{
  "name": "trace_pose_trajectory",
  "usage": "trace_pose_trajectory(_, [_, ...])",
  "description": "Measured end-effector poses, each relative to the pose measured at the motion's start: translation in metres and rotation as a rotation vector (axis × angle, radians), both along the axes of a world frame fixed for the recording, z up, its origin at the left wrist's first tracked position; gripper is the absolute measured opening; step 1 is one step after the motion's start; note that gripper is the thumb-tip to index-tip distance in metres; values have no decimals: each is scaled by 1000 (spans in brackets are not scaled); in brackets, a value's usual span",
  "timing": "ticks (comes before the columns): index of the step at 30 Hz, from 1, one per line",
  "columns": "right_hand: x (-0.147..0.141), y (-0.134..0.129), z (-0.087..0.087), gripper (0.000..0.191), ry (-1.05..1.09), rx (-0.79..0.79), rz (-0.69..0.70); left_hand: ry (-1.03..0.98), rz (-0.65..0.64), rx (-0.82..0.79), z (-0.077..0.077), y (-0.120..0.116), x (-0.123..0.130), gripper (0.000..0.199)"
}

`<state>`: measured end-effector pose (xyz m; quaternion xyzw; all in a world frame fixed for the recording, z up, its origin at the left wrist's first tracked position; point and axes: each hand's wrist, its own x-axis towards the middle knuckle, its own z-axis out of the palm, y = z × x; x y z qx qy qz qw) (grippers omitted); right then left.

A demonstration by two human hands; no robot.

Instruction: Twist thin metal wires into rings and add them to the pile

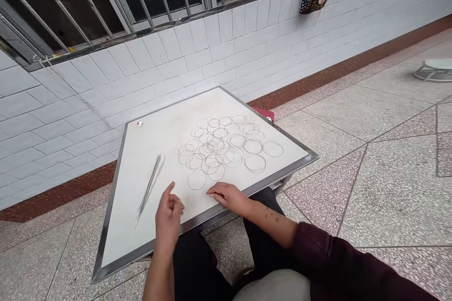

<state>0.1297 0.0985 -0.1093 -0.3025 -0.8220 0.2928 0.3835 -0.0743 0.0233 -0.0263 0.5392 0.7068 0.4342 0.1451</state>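
Your left hand (168, 216) is loosely spread over the near edge of the white table (123, 235), index finger extended and the other fingers part-curled. Your right hand (231, 198) is narrow, fingers drawn together and pointing left; whether it grips anything thin cannot be told. The wire rings (215, 145) lie flat and overlapping, directly beyond your right hand, the nearest just past its fingertips. To the left of your left hand, and slightly beyond it, lies a loose bundle of straight wires (151, 184). Well beyond that hand sits a small white-and-red item (140, 124).
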Motion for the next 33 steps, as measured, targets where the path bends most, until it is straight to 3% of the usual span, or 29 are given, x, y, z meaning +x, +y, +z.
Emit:
trace_pose_trajectory(2, [1, -12, 9, 25, 64, -77, -60, -366, -120, -107, -6, -12, 19, 57])
trace_pose_trajectory(3, [2, -18, 14, 24, 180, -241, -57, -474, -145, -136, -9, -17, 28, 60])
trace_pose_trajectory(5, [1, -28, 24, 25, 336, -580, 89, -590, -195, -160, -14, -23, 43, 65])
trace_pose_trajectory(8, [0, -36, 35, 30, 492, -814, 182, -663, -255, -163, -18, -27, 55, 68])
trace_pose_trajectory(15, [1, -41, 42, 38, 568, -876, 256, -620, -291, -201, -9, -32, 57, 63])
trace_pose_trajectory(20, [11, -33, 42, 37, 856, -946, 18, -511, -302, -253, 5, -38, 39, 53])
trace_pose_trajectory(22, [17, -27, 42, 36, 973, -962, -82, -494, -234, -224, 8, -40, 24, 54])
trace_pose_trajectory(26, [24, -26, 48, 34, 1076, -955, -161, -599, 44, -66, 7, -39, 8, 56])
trace_pose_trajectory(28, [21, -31, 53, 34, 1090, -970, -140, -650, 84, -55, 3, -38, 16, 55])
trace_pose_trajectory(30, [15, -39, 58, 33, 1099, -1001, -90, -710, 21, -115, -2, -38, 36, 53])
trace_pose_trajectory(33, [4, -52, 61, 32, 1074, -1019, -27, -833, -43, -70, -8, -37, 71, 51])
